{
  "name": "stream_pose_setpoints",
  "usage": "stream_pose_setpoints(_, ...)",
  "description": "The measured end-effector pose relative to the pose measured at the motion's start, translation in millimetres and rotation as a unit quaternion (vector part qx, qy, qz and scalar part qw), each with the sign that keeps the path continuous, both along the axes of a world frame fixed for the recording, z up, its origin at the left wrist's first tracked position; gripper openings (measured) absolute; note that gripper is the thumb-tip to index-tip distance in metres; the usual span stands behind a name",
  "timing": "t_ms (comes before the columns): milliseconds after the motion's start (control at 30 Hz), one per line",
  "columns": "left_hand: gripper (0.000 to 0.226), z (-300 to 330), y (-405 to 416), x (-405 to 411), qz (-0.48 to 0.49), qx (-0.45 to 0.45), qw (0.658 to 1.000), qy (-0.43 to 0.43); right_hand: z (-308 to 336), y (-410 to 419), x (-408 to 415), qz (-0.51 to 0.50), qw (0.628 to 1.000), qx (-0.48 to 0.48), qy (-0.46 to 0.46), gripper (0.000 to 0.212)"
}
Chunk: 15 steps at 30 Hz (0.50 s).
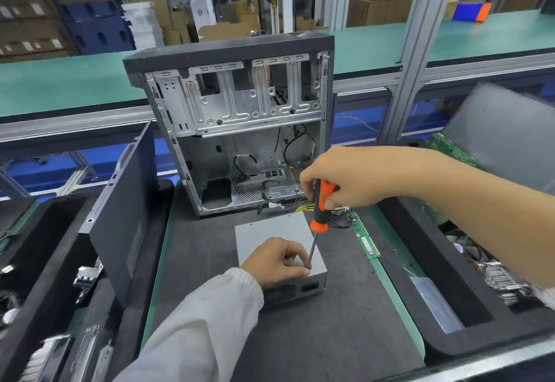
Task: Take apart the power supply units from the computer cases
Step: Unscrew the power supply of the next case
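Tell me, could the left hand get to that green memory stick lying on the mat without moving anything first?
Probably not easily. The left hand is steadying the power supply, and the memory stick lies on the far side of the screwdriver and the right hand, so it would have to cross them.

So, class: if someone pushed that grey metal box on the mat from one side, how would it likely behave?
The grey metal box looks stiff: sheet-metal sides with vent holes. Its broad flat base on the dark mat suggests it would slide, not roll or tip. The wires at its far end would probably trail floppily behind.
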<state>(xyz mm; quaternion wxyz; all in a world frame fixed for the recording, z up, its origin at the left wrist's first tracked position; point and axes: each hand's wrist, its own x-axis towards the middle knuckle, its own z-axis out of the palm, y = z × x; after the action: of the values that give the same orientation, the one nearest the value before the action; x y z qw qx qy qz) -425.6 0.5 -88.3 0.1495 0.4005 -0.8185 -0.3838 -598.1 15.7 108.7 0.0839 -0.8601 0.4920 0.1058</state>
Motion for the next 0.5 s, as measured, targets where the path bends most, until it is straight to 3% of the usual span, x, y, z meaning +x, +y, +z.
stream_pose_setpoints(333,0.002,-2,-9,22,0.053,-0.008,0.998,0.045,-18,-9,-47,-0.106,0.980,-0.013,-0.169,0.011)
stream_pose_setpoints(500,0.012,-7,-7,21,0.118,0.002,0.993,0.013,-38,-12,-59,-0.213,0.932,0.012,-0.293,0.008)
